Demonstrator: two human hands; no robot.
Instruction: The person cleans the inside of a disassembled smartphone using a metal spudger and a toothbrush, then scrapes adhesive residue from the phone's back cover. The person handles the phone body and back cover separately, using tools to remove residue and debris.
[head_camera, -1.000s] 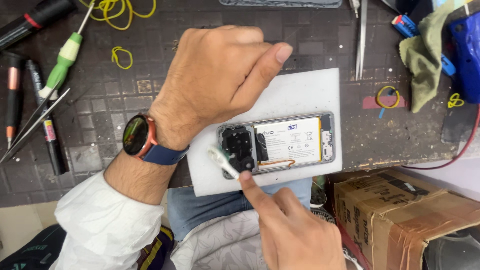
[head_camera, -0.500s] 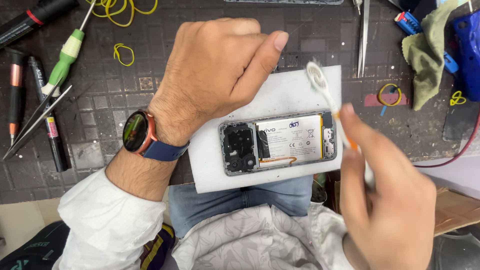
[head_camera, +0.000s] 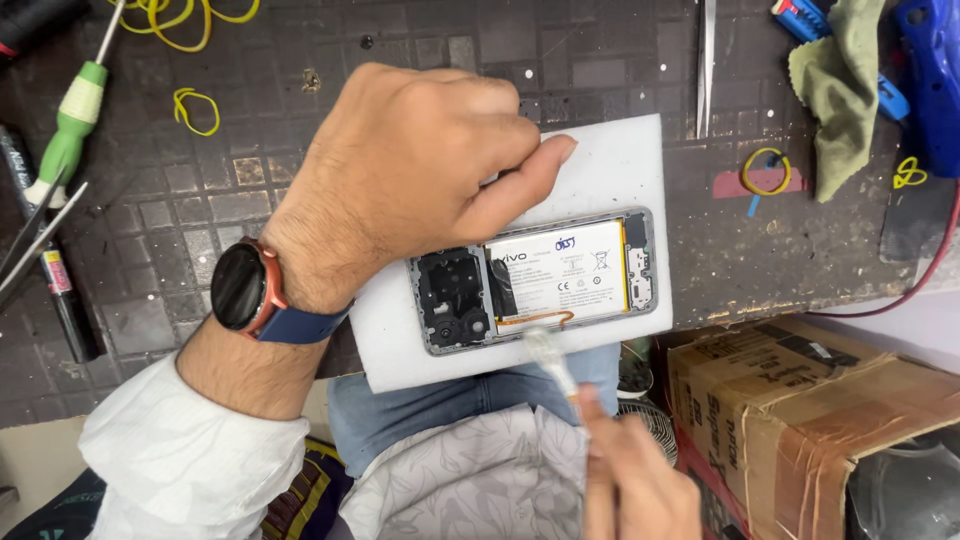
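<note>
White foam pad, white battery in grey-framed phone. Dark grid-pattern tabletop. Yellow rubber bands, green-white screwdriver, olive cloth, black watch with blue strap, brown box.

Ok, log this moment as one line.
left hand steadies phone | right hand holds swab at phone edge | pad under phone

Opened phone, back cover off, battery and camera module exposed, lying flat lengthwise on white foam pad. Thin white swab tilted, tip at the phone's near edge.
</note>
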